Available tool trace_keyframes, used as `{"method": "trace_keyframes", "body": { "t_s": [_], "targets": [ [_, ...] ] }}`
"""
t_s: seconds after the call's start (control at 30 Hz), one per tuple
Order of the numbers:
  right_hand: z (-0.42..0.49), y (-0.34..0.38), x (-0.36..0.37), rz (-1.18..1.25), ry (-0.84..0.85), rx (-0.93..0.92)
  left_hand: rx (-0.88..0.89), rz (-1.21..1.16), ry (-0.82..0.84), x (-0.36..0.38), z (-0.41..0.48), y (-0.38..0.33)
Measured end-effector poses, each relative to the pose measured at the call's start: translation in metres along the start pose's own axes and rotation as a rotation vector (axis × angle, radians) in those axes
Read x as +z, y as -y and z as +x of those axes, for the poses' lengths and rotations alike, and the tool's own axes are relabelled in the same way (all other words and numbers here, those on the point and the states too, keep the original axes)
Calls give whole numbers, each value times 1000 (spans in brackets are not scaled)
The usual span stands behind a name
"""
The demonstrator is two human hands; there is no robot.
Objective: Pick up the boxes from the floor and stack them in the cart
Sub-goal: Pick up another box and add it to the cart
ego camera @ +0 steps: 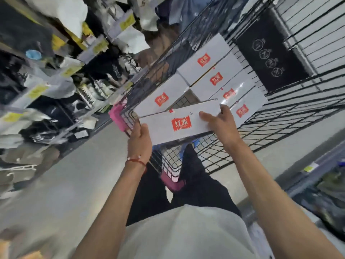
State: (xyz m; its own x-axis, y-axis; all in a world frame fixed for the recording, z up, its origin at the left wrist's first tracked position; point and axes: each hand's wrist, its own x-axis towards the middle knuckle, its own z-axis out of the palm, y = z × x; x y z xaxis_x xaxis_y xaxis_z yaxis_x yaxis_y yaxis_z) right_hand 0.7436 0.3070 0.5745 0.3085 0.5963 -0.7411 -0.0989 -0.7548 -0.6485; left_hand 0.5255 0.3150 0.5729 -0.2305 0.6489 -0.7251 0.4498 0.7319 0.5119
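Here, the left grip (140,139) and right grip (220,124) clasp opposite ends of a white red-logo box (179,122), held above the near rim of the wire cage cart (261,126). Inside, matching stacked boxes (214,71) fill the far side, with a bare patch of mesh just ahead. Likely hazard: the glossy box may slide from the fingertip hold, or catch the rim and tip, landing askew beside the stack.
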Motion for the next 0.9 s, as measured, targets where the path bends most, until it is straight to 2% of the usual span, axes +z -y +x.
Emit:
{"method": "trace_keyframes", "body": {
  "t_s": [0.3,0.5,0.6,0.73,0.9],
  "targets": [
    [77,-9,-7,-242,237,-16,-237,-232,-182,60,22,34],
    [117,-33,12,-289,273,-60,-368,-331,-262,80,55,56],
    [133,-45,26,-347,261,-111,-415,-378,-248,88,70,64],
    [149,-58,40,-599,157,-274,-384,-343,-258,95,96,70],
    [155,-82,53,-613,76,-366,-389,-297,-313,102,118,81]
  ]
}}
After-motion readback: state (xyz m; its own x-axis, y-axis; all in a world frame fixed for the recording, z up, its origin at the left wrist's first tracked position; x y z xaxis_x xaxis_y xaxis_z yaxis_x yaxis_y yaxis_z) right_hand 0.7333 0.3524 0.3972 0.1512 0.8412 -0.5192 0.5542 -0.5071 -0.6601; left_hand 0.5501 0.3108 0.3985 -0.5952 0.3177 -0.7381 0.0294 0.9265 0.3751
